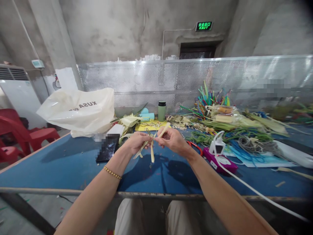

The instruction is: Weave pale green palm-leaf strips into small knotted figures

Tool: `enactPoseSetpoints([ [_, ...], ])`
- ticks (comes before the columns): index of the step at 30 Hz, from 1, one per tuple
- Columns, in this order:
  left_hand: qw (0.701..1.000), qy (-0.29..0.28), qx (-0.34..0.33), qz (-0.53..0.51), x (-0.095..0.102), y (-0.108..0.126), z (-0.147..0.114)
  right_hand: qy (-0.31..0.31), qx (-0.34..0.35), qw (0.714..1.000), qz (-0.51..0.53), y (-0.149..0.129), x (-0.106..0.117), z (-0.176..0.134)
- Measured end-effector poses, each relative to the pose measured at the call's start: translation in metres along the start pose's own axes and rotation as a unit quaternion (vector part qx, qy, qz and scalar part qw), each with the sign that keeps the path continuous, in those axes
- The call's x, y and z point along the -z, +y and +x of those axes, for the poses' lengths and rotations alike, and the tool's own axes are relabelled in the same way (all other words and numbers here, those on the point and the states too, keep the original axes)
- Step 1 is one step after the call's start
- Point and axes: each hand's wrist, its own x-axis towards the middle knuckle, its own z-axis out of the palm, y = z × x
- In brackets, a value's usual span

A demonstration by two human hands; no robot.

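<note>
Above the middle of the blue table, my left hand (pixel 139 142) is closed on a small bundle of pale, flat plant strips (pixel 152 153). Several strip ends dangle below the fingers. My right hand (pixel 174 141) meets it from the right, fingers pinched on a pale strip (pixel 165 129) that sticks up past the thumb. Both hands nearly touch where the strips cross. How the strips are joined there is too small to make out. Red-handled scissors (pixel 195 147), partly hidden, lie behind my right wrist.
A dark phone (pixel 107 150) and a large white plastic bag (pixel 83 111) are on the left. Behind stands a green bottle (pixel 161 111). To the right are a purple power strip (pixel 220 160) with a white charger and cable, green cords (pixel 200 137) and heaped plant material.
</note>
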Motion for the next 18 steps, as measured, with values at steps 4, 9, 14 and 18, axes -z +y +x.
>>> enactPoseSetpoints([
  [4, 1.000, 0.016, -0.012, -0.009, 0.003, 0.002, 0.002, -0.001, 0.031, 0.999, -0.011, -0.006, 0.002, -0.002],
  [9, 0.995, 0.016, -0.080, 0.048, 0.003, 0.004, -0.001, 0.009, -0.077, 0.997, 0.024, -0.006, 0.010, 0.001],
  [14, 0.978, 0.016, -0.135, 0.159, 0.000, 0.004, -0.005, -0.025, -0.147, 0.989, -0.016, 0.002, 0.012, 0.001],
  [18, 0.975, -0.030, -0.131, 0.179, 0.001, 0.001, -0.005, -0.042, -0.129, 0.989, -0.062, 0.013, 0.009, 0.001],
])
